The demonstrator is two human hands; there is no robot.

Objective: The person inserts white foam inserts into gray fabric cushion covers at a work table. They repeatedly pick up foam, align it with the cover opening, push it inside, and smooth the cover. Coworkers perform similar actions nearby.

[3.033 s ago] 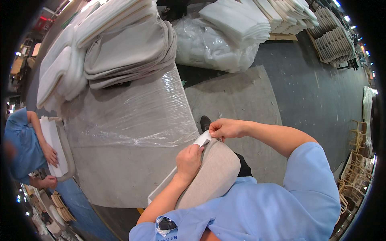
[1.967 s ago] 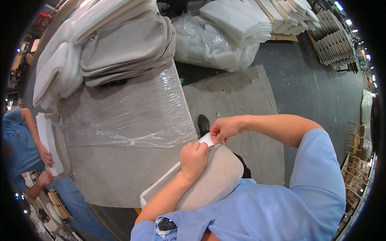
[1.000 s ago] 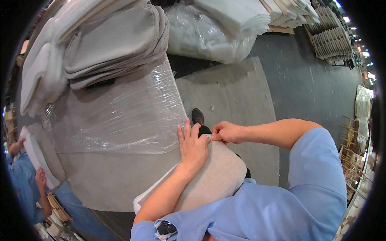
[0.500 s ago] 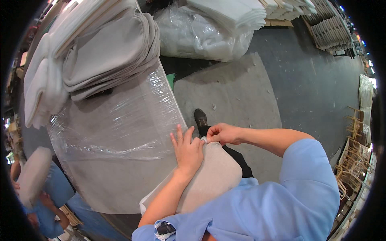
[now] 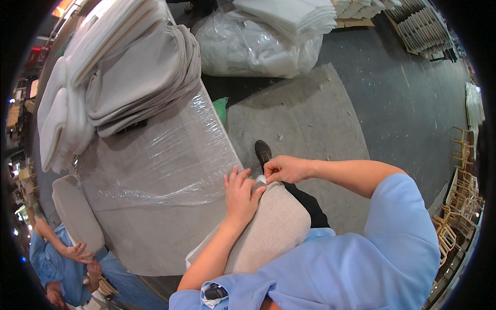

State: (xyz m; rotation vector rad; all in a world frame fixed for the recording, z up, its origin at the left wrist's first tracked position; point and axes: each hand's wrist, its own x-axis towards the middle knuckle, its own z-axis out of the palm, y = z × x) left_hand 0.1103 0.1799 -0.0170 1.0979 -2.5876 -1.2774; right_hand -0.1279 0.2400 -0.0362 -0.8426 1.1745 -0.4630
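A light grey fabric cushion cover [image 5: 274, 222] with a padded filling lies against my body at the table's near right corner. White padding [image 5: 261, 179] peeks out at its far corner. My right hand [image 5: 281, 168] pinches the cover's edge at that corner, thumb and fingers pressed together. Along its left side, my left hand [image 5: 241, 199] has thumb and forefinger on the cover's edge, the other fingers loosely spread toward the table. My left forearm rests across the cushion's left part. What lies under my left fingers is partly hidden.
The grey table [image 5: 155, 240] has clear plastic film [image 5: 170, 175] over it. Grey covers [image 5: 139, 77] and white padding [image 5: 62, 119] are piled at its far end. A plastic bag [image 5: 253, 49] stands beyond. At left, a co-worker [image 5: 64, 258] handles a grey cushion [image 5: 77, 212]. Wooden frames [image 5: 457, 201] stand right.
My right hand has shifted slightly at the cover's corner, and my left fingers are a little more drawn together. The co-worker's cushion has moved up and right, against the table's left edge.
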